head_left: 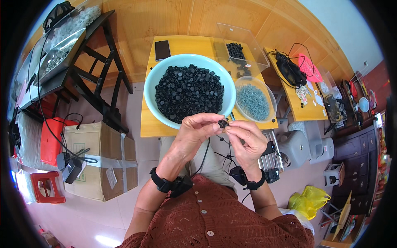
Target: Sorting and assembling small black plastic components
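Note:
In front of my body, just past the table's near edge, a small black plastic part (pixel 223 123) is pinched between the fingertips of both hands. My left hand (pixel 193 129) grips it from the left with thumb and forefinger, and my right hand (pixel 248 140) from the right. The fingers cover much of the part. Beyond them stands a wide pale-blue basin (pixel 149 103) heaped with small round black caps (pixel 188 93). To its right, a clear round bowl (pixel 273 108) contains many thin bluish metal pieces (pixel 253 101), too small to tell exactly.
On the yellow table (pixel 149 131) lie a dark phone (pixel 162 50) and a clear plastic bin (pixel 258 51) with black parts spilling out. Left stand a cardboard box (pixel 89 161), a red stool (pixel 45 188) and a black table (pixel 89 37). Cables hang from my wrist straps (pixel 161 180).

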A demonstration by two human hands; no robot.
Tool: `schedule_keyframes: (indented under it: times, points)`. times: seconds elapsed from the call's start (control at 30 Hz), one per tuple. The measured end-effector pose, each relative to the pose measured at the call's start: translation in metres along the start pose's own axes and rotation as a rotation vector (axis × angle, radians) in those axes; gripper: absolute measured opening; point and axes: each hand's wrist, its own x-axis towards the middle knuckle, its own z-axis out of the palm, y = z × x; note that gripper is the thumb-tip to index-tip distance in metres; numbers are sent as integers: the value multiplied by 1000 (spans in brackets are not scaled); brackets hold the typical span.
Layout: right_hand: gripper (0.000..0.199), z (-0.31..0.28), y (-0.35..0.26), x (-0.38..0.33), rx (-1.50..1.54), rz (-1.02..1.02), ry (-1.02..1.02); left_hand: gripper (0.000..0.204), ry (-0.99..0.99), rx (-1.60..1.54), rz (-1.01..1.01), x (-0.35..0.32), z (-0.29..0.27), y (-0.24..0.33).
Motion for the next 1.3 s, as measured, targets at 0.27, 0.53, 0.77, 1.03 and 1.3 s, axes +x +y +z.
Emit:
schedule_keyframes:
  times: [0.27,0.53,0.77,1.03,1.3]
  points:
    - [22,-1,1,1,-12,-28,-17,25,-33,107,57,-2,-1,0]
    - [21,-2,4,2,-23,-60,-50,24,-38,177,86,-2,-1,3]
    - [21,-2,1,2,-20,7,-17,25,-39,168,94,-1,0,-1]
    - [22,-2,0,2,-24,-21,-40,23,2,46,-17,-2,-3,-5]
    - [24,-1,7,-1,-53,-124,-57,22,5,69,25,-3,-3,-5]
